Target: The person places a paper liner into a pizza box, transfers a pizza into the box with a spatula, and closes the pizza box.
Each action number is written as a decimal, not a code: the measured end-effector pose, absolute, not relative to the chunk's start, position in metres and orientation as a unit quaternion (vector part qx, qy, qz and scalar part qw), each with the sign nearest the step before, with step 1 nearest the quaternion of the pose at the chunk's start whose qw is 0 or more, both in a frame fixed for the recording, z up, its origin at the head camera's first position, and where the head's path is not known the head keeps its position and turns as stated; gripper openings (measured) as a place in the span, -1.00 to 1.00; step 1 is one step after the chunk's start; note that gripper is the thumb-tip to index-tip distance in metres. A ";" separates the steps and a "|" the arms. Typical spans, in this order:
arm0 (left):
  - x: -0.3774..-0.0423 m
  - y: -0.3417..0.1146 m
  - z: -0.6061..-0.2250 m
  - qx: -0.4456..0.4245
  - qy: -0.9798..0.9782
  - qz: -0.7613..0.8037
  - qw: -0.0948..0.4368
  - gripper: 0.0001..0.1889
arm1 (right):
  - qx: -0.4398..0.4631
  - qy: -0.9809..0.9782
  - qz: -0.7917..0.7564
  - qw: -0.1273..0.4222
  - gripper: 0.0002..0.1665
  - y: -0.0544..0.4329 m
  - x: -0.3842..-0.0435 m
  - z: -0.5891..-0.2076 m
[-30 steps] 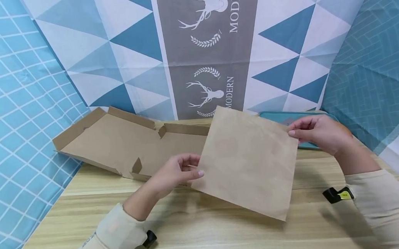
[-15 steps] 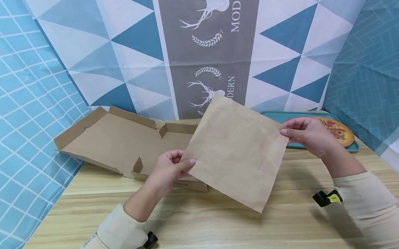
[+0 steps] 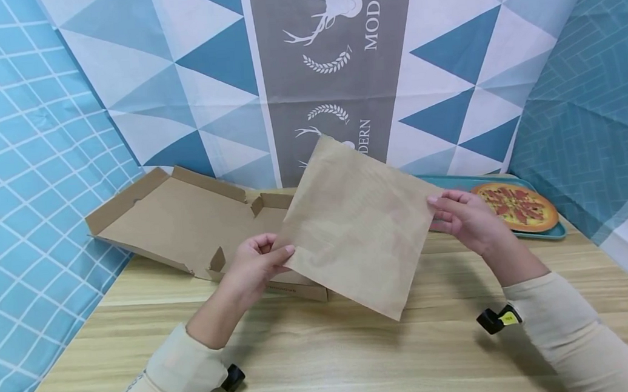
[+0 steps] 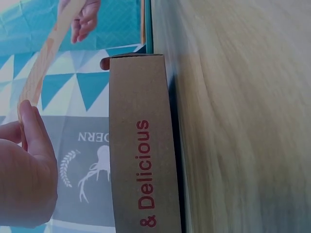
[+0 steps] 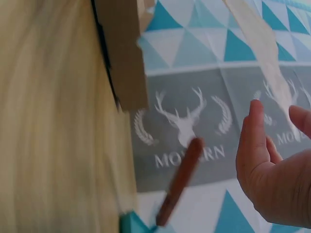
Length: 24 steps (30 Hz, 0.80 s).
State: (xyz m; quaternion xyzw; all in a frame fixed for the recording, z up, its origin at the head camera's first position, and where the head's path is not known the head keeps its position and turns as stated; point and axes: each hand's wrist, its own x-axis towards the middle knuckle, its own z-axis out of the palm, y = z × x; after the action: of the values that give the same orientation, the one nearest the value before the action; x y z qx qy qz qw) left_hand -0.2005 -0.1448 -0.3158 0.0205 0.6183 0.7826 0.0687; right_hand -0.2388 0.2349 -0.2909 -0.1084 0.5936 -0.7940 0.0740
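A square sheet of brown wrapping paper (image 3: 359, 223) is held up at a slant between my two hands, its lower corner pointing down over the table. My left hand (image 3: 255, 264) pinches the left corner between thumb and fingers. On the other side, my right hand (image 3: 469, 218) pinches the right corner. Behind the sheet and left hand lies an opened cardboard pizza box (image 3: 184, 217), part of its base hidden by the paper. Red lettering, "& Delicious", runs along the box side (image 4: 141, 145) in the left wrist view.
A pizza (image 3: 517, 207) with red toppings lies on a teal tray (image 3: 449, 180) at the back right, just beyond my right hand. Underneath is a wooden table (image 3: 337, 364). Patterned cloth walls (image 3: 220, 105) stand close behind and at both sides.
Both hands have moved left with the paper, which has tilted and risen at its top corner. The pizza, earlier hidden behind the right hand, now shows. The box has stayed put.
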 end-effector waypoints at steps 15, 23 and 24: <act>-0.204 -0.153 -0.318 -0.005 0.591 0.806 0.043 -0.88 | -0.075 0.581 -0.808 0.061 -0.76 0.194 -0.249 -0.298; -0.205 -0.162 -0.318 0.008 0.614 0.788 0.042 -0.90 | -0.058 0.569 -0.819 0.057 -0.75 0.185 -0.258 -0.291; -0.205 -0.163 -0.317 0.009 0.614 0.789 0.042 -0.90 | -0.057 0.568 -0.819 0.055 -0.74 0.183 -0.259 -0.291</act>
State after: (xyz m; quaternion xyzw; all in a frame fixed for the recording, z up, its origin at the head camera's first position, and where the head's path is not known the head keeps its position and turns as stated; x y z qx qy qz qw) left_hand -0.2046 -0.1631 -0.3173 0.0086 0.6135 0.7885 0.0416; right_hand -0.2594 0.1835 -0.2905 -0.0567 0.5678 -0.8194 0.0551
